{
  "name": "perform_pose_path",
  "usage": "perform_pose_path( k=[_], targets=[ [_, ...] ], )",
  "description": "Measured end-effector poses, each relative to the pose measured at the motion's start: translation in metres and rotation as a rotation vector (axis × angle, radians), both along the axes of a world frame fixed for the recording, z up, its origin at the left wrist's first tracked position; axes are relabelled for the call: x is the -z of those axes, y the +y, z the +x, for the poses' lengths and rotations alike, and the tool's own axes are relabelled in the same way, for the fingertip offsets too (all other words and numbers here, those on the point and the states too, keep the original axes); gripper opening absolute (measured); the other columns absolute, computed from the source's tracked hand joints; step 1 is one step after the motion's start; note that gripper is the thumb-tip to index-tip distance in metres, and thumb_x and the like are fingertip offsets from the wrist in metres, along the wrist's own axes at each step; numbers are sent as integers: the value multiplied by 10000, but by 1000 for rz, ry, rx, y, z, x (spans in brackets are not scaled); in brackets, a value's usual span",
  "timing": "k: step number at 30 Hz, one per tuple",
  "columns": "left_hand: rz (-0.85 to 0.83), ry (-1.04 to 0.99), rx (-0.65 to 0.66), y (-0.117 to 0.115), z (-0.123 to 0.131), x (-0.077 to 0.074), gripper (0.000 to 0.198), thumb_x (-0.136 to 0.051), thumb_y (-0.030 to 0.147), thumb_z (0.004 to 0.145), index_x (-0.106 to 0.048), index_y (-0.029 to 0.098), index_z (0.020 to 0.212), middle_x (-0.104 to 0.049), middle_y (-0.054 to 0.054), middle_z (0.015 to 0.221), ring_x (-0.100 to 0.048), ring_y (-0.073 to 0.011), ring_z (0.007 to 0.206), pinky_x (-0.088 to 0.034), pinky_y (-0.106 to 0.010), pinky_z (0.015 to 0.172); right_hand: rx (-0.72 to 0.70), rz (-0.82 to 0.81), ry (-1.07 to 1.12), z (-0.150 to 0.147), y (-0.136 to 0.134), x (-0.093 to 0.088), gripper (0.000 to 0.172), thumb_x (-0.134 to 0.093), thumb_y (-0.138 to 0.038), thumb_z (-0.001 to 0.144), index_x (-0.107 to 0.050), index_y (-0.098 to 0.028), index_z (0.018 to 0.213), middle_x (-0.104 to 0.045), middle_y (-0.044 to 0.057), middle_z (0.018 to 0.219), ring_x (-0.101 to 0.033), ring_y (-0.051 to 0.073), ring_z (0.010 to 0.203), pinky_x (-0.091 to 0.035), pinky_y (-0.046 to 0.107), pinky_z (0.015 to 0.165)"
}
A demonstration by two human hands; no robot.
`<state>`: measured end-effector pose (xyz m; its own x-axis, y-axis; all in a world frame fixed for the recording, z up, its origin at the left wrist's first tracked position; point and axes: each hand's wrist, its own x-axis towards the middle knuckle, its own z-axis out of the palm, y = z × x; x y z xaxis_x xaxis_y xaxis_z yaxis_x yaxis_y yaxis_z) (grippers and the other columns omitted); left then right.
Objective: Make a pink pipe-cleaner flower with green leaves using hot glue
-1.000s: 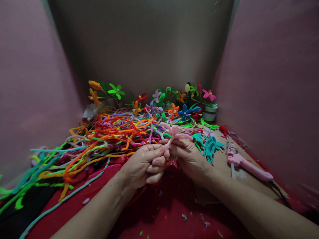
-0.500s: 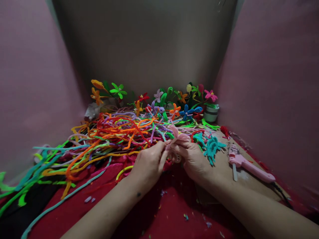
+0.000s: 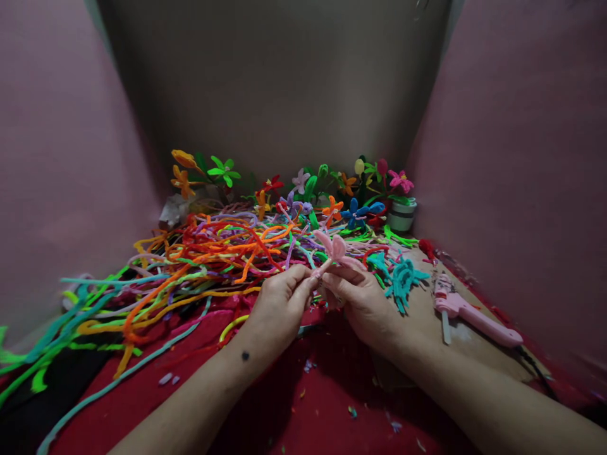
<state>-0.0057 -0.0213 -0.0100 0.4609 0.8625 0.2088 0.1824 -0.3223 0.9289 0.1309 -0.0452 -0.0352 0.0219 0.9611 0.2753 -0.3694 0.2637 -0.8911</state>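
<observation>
Between left hand (image 3: 281,304) and right hand (image 3: 367,304) — a pink flower (image 3: 337,248), pinched.

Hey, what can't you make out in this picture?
All in the head view:
Pink flower: stem's lower end, covered by left hand.
Right hand: some fingers, behind its thumb.
Light blue strand: near end, cut by bottom edge.
Scraps: too small to identify.

Both bare hands (image 3: 277,306) pinch close beside each other, the forearms (image 3: 208,392) slanting inward from either side
</observation>
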Motion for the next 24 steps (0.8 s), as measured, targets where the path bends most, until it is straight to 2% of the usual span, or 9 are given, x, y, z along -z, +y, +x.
perform_pose_path(
  k=[4, 7, 11, 14, 17, 20, 22, 24],
  targets=[
    [-338, -147, 86, -2, 0, -6, 205, -525, 345, 776, -516, 163, 683, -337, 86, 463, -221, -30, 354, -171, -165, 355, 30, 5, -59, -1, -1, -2, 72, -612, -258, 764, -607, -191, 788, -495, -32, 626, -361, 84, 526, -283, 236, 484],
    [-548, -283, 187, -3, -2, -7, 184, -554, 344, 766, -528, 163, 755, -341, 91, 482, -179, -12, 348, -145, -141, 335, 30, 5, -73, -2, -1, -3, 103, -619, -287, 760, -621, -186, 740, -501, -23, 633, -382, 92, 557, -314, 241, 522],
    [-731, -414, 338, 0, -6, -5, 147, -557, 297, 776, -534, 152, 767, -322, 90, 511, -132, -7, 362, -160, -120, 312, -24, -20, 15, -5, -1, -3, 121, -657, -314, 722, -645, -208, 780, -558, -9, 680, -448, 114, 612, -368, 260, 583],
    [-771, -386, 390, 0, -6, -7, 136, -535, 291, 789, -536, 156, 771, -297, 95, 500, -102, -15, 357, -167, -128, 294, -73, -43, 59, -5, -1, -1, 113, -665, -294, 716, -643, -202, 779, -539, -18, 632, -451, 113, 590, -372, 263, 582],
    [-571, -198, 260, -2, -2, -8, 224, -491, 366, 806, -523, 168, 706, -309, 84, 476, -158, -31, 339, -159, -154, 310, -49, -38, 85, -5, 1, 1, 71, -648, -248, 729, -637, -199, 780, -530, -20, 641, -436, 106, 571, -355, 252, 552],
    [-114, 25, 44, -6, 2, -3, 265, -500, 370, 791, -510, 175, 611, -400, 45, 488, -322, -67, 395, -255, -184, 394, 12, -26, 84, -4, 2, 2, 46, -644, -238, 725, -636, -193, 727, -528, -19, 647, -428, 107, 578, -344, 249, 547],
    [188, 108, -46, -7, 2, 3, 181, -524, 309, 774, -551, 187, 643, -493, 14, 561, -421, -99, 494, -320, -206, 501, 47, -26, 83, -4, 2, 1, 52, -660, -231, 705, -632, -189, 698, -521, -25, 637, -415, 101, 574, -334, 243, 542],
    [342, 158, -84, -6, 1, 8, 116, -513, 265, 778, -590, 205, 717, -542, -1, 624, -463, -117, 554, -331, -219, 563, 74, -30, 76, -5, 0, -1, 65, -675, -227, 689, -627, -195, 718, -501, -38, 623, -387, 91, 556, -316, 234, 525]
  ],
)
